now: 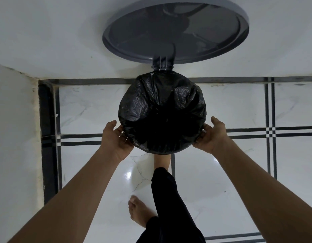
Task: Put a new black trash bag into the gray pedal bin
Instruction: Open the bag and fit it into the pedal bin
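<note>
White glossy marble-look floor tiles [221, 181] with dark stripe borders meet a plain white wall [46, 32] at the far side, and against that wall stands the round gray plastic pedal bin, its gray round lid [174, 30] swung up and open on the hinge [162, 64]. A crinkled black plastic trash bag [162, 113] already sits in the bin, its mouth folded out over the whole rim so that the bin's body is hidden beneath it. The left hand [115, 137] grips the bag's edge at the near-left of the rim, fingers curled under the film; the right hand [211, 135] does the same at the near-right. One bare foot [161, 161] reaches under the bin's near side (presumably on the pedal, which is hidden). Judging from this, lining is nearly done: what remains looks like snugging the overhang and letting the lid drop.
</note>
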{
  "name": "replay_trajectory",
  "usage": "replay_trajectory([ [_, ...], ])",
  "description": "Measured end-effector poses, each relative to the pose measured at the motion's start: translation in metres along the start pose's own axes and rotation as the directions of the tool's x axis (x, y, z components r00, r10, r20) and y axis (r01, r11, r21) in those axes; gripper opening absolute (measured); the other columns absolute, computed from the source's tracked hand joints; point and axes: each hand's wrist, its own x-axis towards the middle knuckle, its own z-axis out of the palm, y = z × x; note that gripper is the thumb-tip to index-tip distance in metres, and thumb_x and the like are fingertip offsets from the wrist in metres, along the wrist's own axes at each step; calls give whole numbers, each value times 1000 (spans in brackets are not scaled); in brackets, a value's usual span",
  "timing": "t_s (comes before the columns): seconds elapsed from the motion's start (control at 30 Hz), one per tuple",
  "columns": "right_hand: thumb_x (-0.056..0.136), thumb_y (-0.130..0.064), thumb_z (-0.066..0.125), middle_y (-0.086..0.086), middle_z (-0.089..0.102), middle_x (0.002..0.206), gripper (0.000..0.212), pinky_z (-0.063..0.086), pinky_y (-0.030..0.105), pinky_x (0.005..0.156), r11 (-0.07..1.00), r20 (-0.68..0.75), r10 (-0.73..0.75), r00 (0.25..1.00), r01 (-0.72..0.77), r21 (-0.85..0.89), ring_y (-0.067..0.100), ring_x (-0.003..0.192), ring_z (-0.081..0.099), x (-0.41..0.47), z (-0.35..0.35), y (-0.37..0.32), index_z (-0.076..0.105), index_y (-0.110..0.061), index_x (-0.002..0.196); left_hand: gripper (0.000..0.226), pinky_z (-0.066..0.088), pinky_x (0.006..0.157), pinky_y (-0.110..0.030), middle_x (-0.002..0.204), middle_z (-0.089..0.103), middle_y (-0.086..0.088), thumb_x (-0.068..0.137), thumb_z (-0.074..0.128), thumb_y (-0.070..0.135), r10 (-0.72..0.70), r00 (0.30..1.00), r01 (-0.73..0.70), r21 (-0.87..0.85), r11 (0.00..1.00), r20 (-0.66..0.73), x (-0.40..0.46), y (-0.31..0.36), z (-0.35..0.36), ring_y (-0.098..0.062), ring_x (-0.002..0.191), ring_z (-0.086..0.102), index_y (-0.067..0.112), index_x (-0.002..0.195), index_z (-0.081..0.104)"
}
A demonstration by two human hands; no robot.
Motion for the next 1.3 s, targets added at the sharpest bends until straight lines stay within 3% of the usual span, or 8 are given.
replay_trajectory([
  [0.23,101,-56,35,4,66,105,58,46,47,92,999,12,23,1000,-23,-41,23,98,59,3,-1,-2,69,-13,119,38,56,97,-46,112,66,-12,98,56,45,10,999,-7,58,998,-39,0,1,-1,-29,103,68,9,103,69],
  [0.37,100,-57,37,2,70,106,54,43,49,99,948,-70,-29,997,6,-317,22,100,62,-5,1,-6,69,-14,109,52,54,102,-48,132,69,-16,99,53,46,13,999,-11,53,999,-45,1,8,-4,-32,119,69,6,130,63],
  [0.43,99,-53,40,7,71,109,51,46,48,99,767,-150,-342,928,183,-616,27,103,62,-12,2,-7,68,-10,103,56,55,93,-43,128,70,-10,98,52,50,19,998,-13,104,995,-55,2,10,-5,-27,113,69,8,135,59],
  [0.53,98,-35,46,8,68,92,35,50,43,92,325,39,-823,567,525,-786,25,89,60,-24,8,-14,65,-8,87,44,43,83,-37,106,59,0,98,49,52,224,964,-152,400,904,-140,-3,14,8,-19,91,56,16,122,58],
  [0.67,101,-43,50,-2,66,112,33,45,26,88,37,367,-793,486,641,-767,10,97,61,-21,37,-40,72,-19,111,44,46,89,-40,103,63,6,84,51,57,542,840,-433,638,637,29,-8,36,48,-22,100,58,22,105,67],
  [0.77,97,-56,47,1,68,120,48,46,33,96,99,350,-693,630,564,-820,18,108,61,-5,59,-60,72,-21,118,45,54,91,-39,97,70,0,91,46,61,458,887,-354,726,590,60,-4,49,73,-26,99,68,22,96,68],
  [0.93,95,-61,51,-2,70,95,45,48,38,90,588,206,-333,920,374,-717,23,101,65,0,77,-85,69,-19,96,50,50,83,-36,92,70,-11,106,39,51,356,932,-288,735,614,67,9,67,85,-25,75,64,10,91,64],
  [1.3,96,-58,53,0,68,82,45,49,32,76,664,142,-201,969,242,-707,19,81,66,-1,85,-91,65,-15,92,46,52,77,-36,86,68,-9,103,47,50,196,978,-195,596,779,64,13,74,75,-25,78,64,8,101,66],
])
